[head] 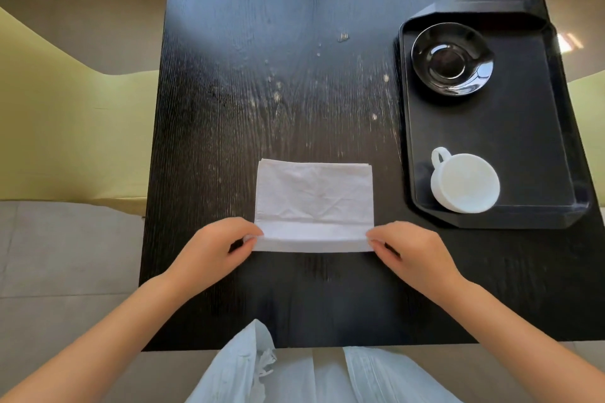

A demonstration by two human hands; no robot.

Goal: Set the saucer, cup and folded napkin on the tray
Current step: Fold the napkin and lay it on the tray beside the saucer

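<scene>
Spanning the whole view: dark wood-grain desk (294,42), dusted with pale specks toward the middle. Sitting at the right side: black tray (491,147), rigid, raised rim all round, cut corners. Lying flat at near centre of the desk, left of the tray and apart from it: white napkin (314,199), already doubled, creased, near edge turned up in a narrow band. Judging by the look: feather-light, limp, sure to sag or unfold if lifted by one corner; best taken at both near corners together, or pinched through all layers along the folded edge. Resting at the far end of the tray: black saucer (451,59), glossy, probably ceramic, so hard, slick and chippable; rim looking like the place to hold. Standing at the near end of the tray, well apart from the saucer: white cup (465,181), apparently mouth down, loop handle pointing far-left; stiff, likely breakable, handle or body both offering purchase.

Pinching the near-left corner of the napkin between thumb and fingers: left hand (216,245), grip closed on the paper. Pinching the near-right corner the same way: right hand (409,249), grip likewise clenched on the napkin.

Showing nowhere: brand, label or readable writing.
</scene>
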